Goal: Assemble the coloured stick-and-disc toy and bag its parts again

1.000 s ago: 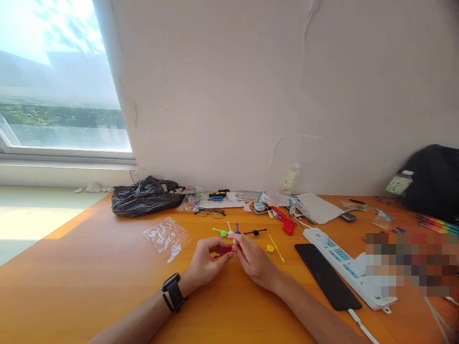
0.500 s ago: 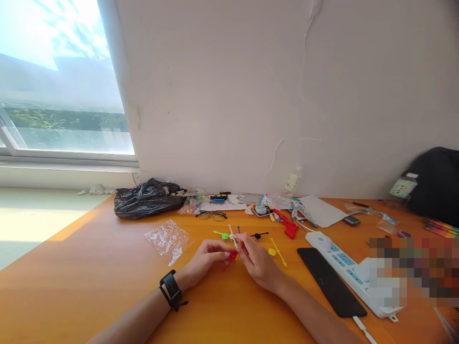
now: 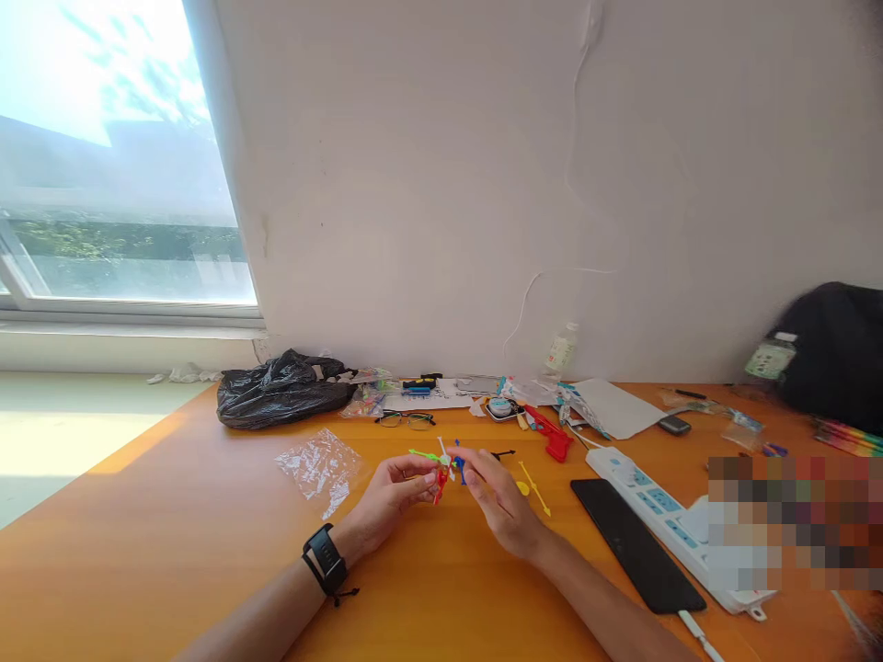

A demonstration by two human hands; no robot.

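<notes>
My left hand [image 3: 390, 501], with a black watch [image 3: 323, 563] on its wrist, pinches a small red plastic piece [image 3: 440, 480] above the orange table [image 3: 172, 561]. My right hand [image 3: 498, 504] hovers just right of it, fingers loosely spread, holding nothing that I can see. Right behind the hands lie thin plastic pieces: a green one [image 3: 424, 454], a white one [image 3: 443, 452], a blue one [image 3: 459, 462], a black one [image 3: 502, 453] and a yellow one [image 3: 533, 487].
A crumpled clear bag [image 3: 318, 467] lies to the left and a black plastic bag [image 3: 280, 389] by the wall. Glasses [image 3: 406, 419], a red toy pistol [image 3: 550, 432], a white power strip [image 3: 662, 510], a black phone [image 3: 635, 542] and a bottle [image 3: 561, 349] sit to the right.
The red piece has turned from lying flat between both hands to upright in my left fingers. My right hand has let go and drawn slightly right.
</notes>
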